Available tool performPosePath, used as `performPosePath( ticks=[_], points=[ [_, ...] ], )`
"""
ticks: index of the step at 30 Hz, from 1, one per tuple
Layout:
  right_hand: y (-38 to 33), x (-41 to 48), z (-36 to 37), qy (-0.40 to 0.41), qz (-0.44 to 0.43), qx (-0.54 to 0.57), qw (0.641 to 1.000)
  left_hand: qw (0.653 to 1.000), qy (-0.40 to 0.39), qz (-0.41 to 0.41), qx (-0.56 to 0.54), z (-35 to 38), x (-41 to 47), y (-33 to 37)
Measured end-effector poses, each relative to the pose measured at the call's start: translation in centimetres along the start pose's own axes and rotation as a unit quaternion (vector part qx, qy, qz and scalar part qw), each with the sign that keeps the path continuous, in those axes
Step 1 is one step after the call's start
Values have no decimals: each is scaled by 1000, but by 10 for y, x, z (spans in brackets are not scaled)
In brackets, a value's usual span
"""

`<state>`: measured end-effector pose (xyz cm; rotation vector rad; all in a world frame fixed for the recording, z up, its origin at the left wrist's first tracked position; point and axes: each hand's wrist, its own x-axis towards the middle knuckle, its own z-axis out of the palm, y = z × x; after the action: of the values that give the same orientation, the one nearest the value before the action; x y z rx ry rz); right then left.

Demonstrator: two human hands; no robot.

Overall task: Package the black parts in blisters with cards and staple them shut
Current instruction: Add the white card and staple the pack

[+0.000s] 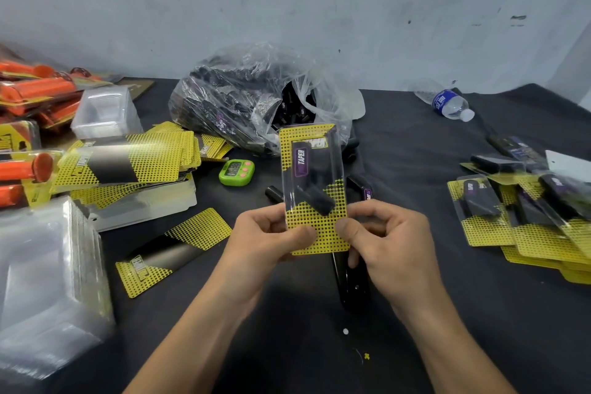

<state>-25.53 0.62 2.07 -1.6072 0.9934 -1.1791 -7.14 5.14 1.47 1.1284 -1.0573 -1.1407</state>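
The left hand (268, 235) and right hand (385, 241) each pinch the lower end of a clear blister (315, 169), thumbs on its front, holding it upright above the dark counter (511, 313). Inside it sit a yellow dotted card (326, 240) and two black parts (316, 198), one bearing a purple label. Directly beneath the hands lies a long black object (351, 281), possibly a stapler, though it is mostly hidden. Just behind the blister, loose black pieces (274, 193) lie on the counter, with a green timer (236, 172) to the left and a plastic bag (256, 96) of more black pieces farther back. Stacked cards (128, 158) and empty clear shells (48, 265) fill the left side. Filled packs (499, 217) are heaped at the right, near a water bottle (449, 104).
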Motion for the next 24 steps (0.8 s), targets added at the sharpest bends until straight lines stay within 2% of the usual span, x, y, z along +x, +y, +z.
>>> performPosePath(
  ticks=[5, 10, 16, 20, 24],
  points=[
    [7, -1, 3, 7, 23, -36, 999, 998, 46, 38, 26, 13, 1, 0],
    [4, 2, 3, -12, 46, -32, 998, 997, 71, 35, 25, 16, 2, 4],
    [-7, -4, -7, 69, 42, 46, 996, 989, 119, 24, 89, 46, -3, 16],
    [-16, -17, -27, 73, 70, 72, 992, 993, 102, 9, 56, 76, -1, 32],
    [-25, -24, -57, 115, 76, 84, 987, 994, 71, -28, 78, 101, 4, 41]
  ],
)
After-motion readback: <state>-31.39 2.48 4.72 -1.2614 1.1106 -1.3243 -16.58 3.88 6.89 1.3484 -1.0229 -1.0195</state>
